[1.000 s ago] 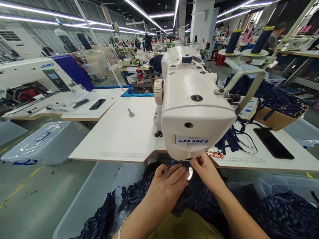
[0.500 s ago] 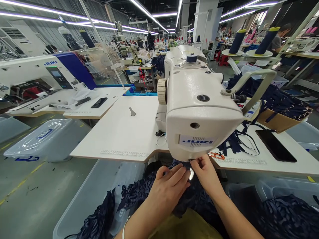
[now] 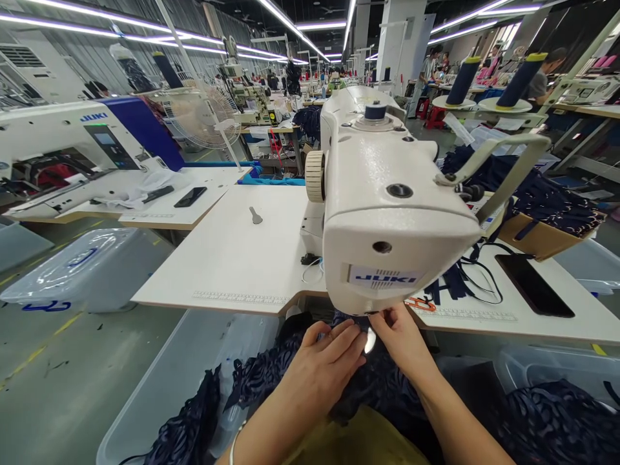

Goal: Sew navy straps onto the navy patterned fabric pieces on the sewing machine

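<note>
Navy fabric [image 3: 382, 381]: bunched below the sewing machine [image 3: 397, 226], between and under the hands; its visible stretch runs near to far, far end pointing beneath the machine head.
Left hand [image 3: 322, 365]: palm down on the fabric, fingers close together and pointing far right; I cannot tell whether it grips.
Right hand [image 3: 402, 339]: thumb and fingers pinching the fabric just beneath the machine head.
Desk [image 3: 217, 258]: beyond the hands, orange snips [image 3: 420, 304] and a black phone [image 3: 535, 285] on its right.
</note>
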`<state>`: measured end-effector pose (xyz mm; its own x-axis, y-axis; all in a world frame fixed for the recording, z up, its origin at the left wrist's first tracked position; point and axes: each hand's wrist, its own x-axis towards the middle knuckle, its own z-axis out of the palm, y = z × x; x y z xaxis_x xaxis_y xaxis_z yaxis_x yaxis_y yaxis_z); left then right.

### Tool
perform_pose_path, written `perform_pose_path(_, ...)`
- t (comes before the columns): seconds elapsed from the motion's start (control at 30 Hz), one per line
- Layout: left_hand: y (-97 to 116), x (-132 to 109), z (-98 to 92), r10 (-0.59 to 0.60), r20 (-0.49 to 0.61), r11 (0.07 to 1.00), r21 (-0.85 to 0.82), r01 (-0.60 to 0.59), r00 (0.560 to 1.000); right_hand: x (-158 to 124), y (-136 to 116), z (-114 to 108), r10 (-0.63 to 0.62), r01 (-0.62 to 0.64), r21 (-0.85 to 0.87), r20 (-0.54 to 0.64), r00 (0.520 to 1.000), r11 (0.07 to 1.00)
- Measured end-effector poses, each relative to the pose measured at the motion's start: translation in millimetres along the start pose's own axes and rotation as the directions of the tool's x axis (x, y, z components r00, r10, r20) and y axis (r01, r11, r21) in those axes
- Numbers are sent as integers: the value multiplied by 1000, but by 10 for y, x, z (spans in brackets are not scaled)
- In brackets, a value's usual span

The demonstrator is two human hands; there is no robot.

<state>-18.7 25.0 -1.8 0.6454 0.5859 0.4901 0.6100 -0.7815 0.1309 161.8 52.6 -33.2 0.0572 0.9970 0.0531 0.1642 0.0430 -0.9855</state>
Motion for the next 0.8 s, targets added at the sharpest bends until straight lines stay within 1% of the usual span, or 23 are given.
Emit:
perform_pose_path(0.17,-8,23,-34,6,33,1000,2,-6,999,-2,27,-20,-1,1,-9,14,1000,1000)
perform_pose_path(0.3,20,25,-16,-46,42,999,-15,46,998,33,47,-60,-12,13,-20,38,999,1000)
perform_pose_path(0.4,69,14,35,-96,34,995,-1,96,995,141,19,-108,-59,63,-74,49,997,995)
perform_pose_path(0.5,121,-8,106,-140,-16,989,37,141,990,280,-39,-130,-137,144,-134,59,989,980)
perform_pose_path(0.63,154,-49,209,-177,-78,981,71,183,981,403,-54,-91,-201,220,-116,155,967,969)
perform_pose_path(0.73,159,-67,268,-192,-121,974,96,204,974,453,-5,-56,-244,262,-131,142,959,956)
perform_pose_path(0.8,163,-63,287,-199,-137,969,119,216,970,486,25,-43,-288,305,-182,116,951,935)
